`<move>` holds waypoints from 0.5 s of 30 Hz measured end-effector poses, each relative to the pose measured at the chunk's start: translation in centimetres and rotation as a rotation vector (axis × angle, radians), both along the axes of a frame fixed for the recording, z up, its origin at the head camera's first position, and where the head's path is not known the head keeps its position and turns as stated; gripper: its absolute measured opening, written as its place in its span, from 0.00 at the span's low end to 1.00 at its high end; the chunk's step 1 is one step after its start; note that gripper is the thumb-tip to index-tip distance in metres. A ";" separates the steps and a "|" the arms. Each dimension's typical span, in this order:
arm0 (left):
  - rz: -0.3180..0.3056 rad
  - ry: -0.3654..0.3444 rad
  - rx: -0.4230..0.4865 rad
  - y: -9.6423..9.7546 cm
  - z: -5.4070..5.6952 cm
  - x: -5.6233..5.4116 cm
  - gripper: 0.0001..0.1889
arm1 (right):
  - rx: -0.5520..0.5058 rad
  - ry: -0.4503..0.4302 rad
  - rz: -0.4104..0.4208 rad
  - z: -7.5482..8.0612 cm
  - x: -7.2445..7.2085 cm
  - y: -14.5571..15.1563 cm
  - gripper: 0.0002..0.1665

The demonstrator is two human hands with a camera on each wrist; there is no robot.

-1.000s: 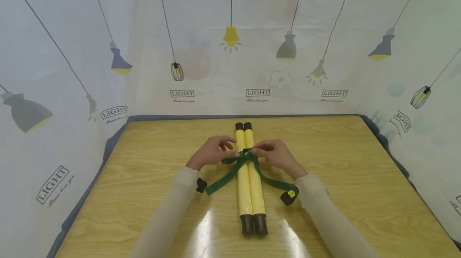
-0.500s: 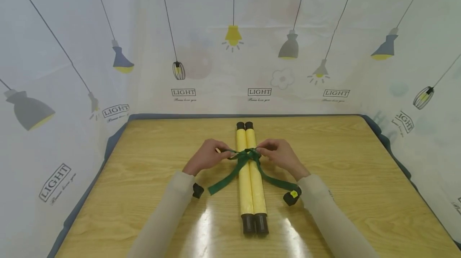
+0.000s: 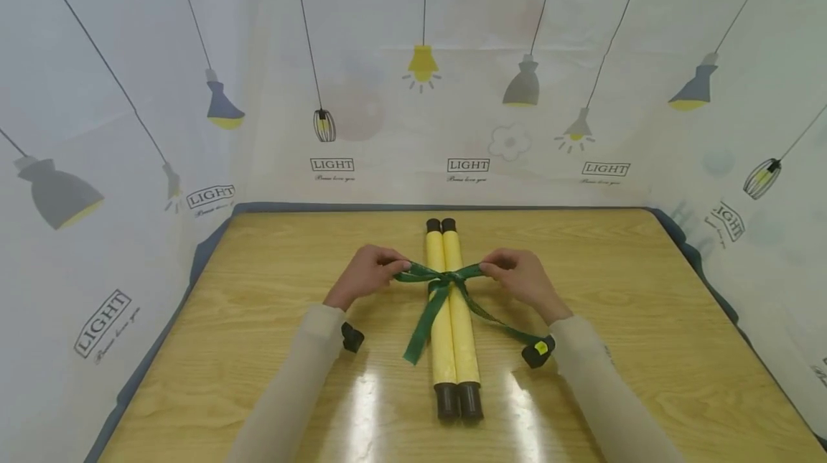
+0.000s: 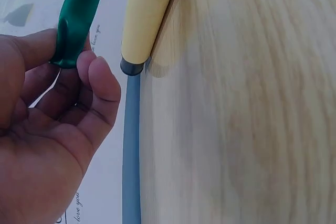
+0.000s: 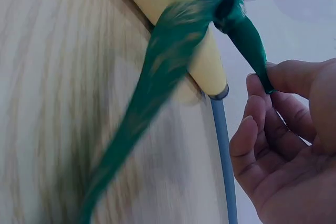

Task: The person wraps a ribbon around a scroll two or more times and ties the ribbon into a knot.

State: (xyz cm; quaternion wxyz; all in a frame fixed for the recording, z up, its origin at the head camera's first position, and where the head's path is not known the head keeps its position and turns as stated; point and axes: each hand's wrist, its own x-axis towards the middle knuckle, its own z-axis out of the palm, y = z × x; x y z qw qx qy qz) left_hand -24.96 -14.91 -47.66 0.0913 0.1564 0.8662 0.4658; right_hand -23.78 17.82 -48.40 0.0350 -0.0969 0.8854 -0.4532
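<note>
Two yellow rods (image 3: 443, 348) with dark end caps lie side by side on the table, pointing away from me. Around their middle a green ribbon (image 3: 426, 319) is tied in a bow, its two tails falling toward me. My left hand (image 3: 365, 275) pinches the left loop between thumb and fingers; the left wrist view shows the folded ribbon end (image 4: 79, 19) in that grip. On the other side my right hand (image 3: 522, 280) pinches the right loop. In the right wrist view a blurred ribbon tail (image 5: 163, 61) hangs across the rod. The knot's underside is hidden.
The wood-grain table (image 3: 258, 348) has a blue-grey edge (image 3: 336, 209) along its back and sides. Behind it hangs a white backdrop (image 3: 400, 125) printed with lamps. A small black device sits at each wrist, the left one (image 3: 352, 337) and the right one (image 3: 538, 352).
Both hands have moved outward from the knot, drawing the two loops out to the sides. The left tail has swung inward, nearer the rods. The rods remain in place on the table.
</note>
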 end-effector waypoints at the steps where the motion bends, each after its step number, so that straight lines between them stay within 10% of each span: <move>1: 0.001 -0.005 -0.001 -0.1 0.0 -0.1 0.12 | 0.002 0.003 -0.006 0.0 0.0 0.4 0.14; 15: -0.020 -0.052 0.002 -0.6 -0.4 -0.8 0.12 | 0.060 -0.023 0.027 0.0 -0.1 2.9 0.14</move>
